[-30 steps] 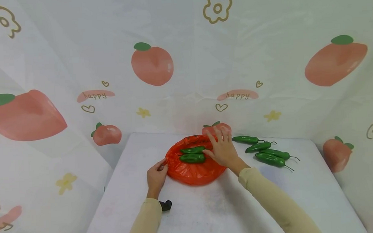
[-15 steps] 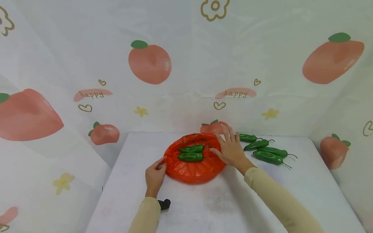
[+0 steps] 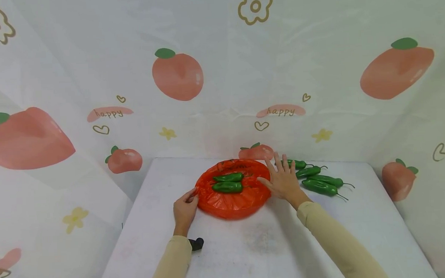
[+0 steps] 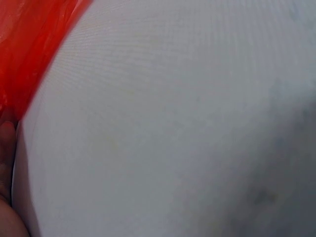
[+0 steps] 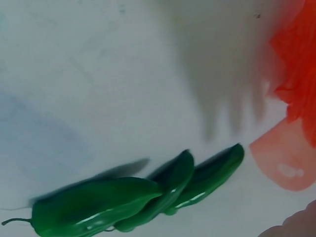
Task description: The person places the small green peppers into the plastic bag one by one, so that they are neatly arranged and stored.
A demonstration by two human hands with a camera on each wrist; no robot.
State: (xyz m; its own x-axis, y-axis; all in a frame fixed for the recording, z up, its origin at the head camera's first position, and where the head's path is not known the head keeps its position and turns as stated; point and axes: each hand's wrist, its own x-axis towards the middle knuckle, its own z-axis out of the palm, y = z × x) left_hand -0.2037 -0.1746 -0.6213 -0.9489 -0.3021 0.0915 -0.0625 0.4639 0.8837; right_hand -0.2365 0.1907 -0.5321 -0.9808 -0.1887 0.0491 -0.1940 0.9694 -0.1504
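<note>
A red plastic bag (image 3: 231, 207) lies spread in a round shape on the white table. Two green chili peppers (image 3: 227, 187) rest side by side in its middle. At the bag's left edge my left hand (image 3: 184, 210) pinches the plastic between thumb and fingers; the left wrist view shows part of that hand (image 4: 7, 158) right at the red edge. My right hand (image 3: 285, 182) is held with fingers spread over the bag's right edge, holding nothing. It partly covers the farthest of several green chili peppers (image 3: 319, 187) on the table to its right.
Several peppers (image 5: 98, 202) lie in a loose cluster in the right wrist view. A small black object (image 3: 197, 243) shows beside the left sleeve. The white table (image 3: 250, 254) meets a fruit-printed cloth backdrop (image 3: 222, 126) at the back and sides.
My right hand has moved right, away from the two peppers on the bag toward its right edge. The left hand stays at the left edge. The head view has shifted slightly.
</note>
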